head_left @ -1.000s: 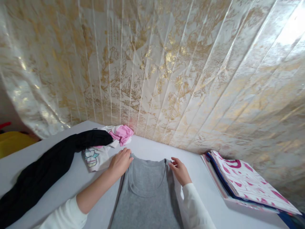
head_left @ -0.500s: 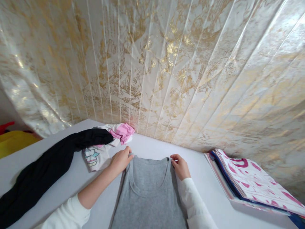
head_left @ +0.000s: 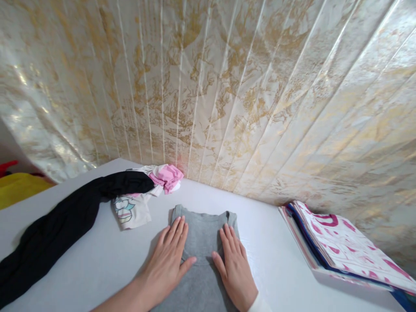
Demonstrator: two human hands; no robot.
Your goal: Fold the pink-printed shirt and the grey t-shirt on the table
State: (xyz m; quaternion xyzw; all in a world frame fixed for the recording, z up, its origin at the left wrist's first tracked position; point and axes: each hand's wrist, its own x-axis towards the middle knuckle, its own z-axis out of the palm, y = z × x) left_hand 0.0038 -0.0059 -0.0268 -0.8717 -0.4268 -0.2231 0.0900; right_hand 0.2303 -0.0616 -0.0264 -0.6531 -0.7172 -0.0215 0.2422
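Note:
A grey tank top [head_left: 201,273] lies flat on the white table, its scooped neckline and shoulder straps toward the wall. My left hand [head_left: 167,262] rests flat over its left strap and side, fingers stretched out and thumb spread inward. Across from it, my right hand [head_left: 233,264] lies palm down on the right side below the strap, fingers extended. Neither hand grips the cloth. The lower part of the top runs out of view at the bottom edge.
Black clothing [head_left: 78,203] stretches along the table's left side, over a white printed garment [head_left: 133,212] and a pink crumpled cloth [head_left: 169,175]. A stack of folded clothes [head_left: 351,245] sits at the right. Behind the white table [head_left: 273,251] hangs a gold-patterned covering [head_left: 221,95].
Both hands have let go of the tank top's strap ends and moved down toward me, now lying flat on the fabric.

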